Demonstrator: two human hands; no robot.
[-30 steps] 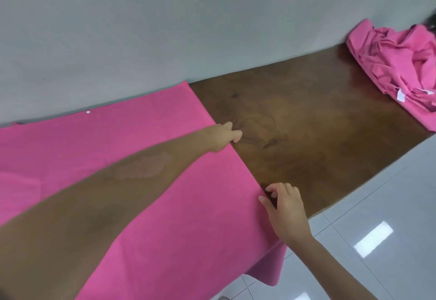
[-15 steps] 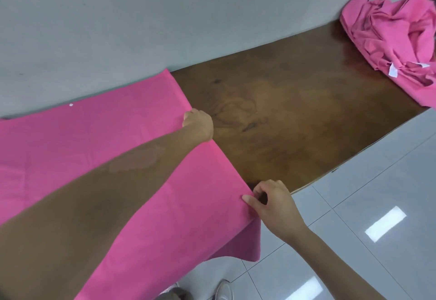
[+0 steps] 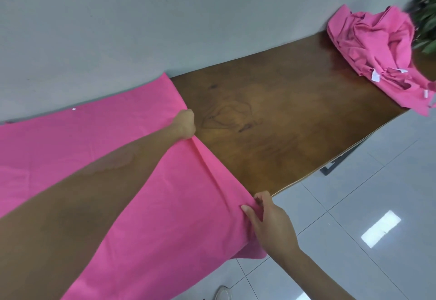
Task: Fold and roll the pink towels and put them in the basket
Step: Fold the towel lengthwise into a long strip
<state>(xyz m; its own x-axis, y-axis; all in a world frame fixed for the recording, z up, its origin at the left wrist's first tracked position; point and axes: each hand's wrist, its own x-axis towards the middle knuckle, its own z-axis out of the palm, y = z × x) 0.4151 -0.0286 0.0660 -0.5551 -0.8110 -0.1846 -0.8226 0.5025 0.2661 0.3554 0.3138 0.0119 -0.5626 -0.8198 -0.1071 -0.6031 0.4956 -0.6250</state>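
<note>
a pink towel (image 3: 99,158) lies spread flat over the left half of the wooden table (image 3: 283,115), its right edge running from about 11 o'clock down to 5 o'clock. the left hand (image 3: 186,124) is clenched on that edge at its far end, near the wall, and the right hand (image 3: 266,219) pinches the near end where the cloth spills over the table's front. to fold cleanly, i'd lift both ends together, keep the edge taut between them, and carry it straight toward 9 o'clock so it lands square on the opposite edge; a ridge already rucks up between the hands and should be smoothed first. the towel's left side is cut off. more pink towels sit in a crumpled heap (image 3: 377,49) at 2 o'clock. no basket is in view
</note>
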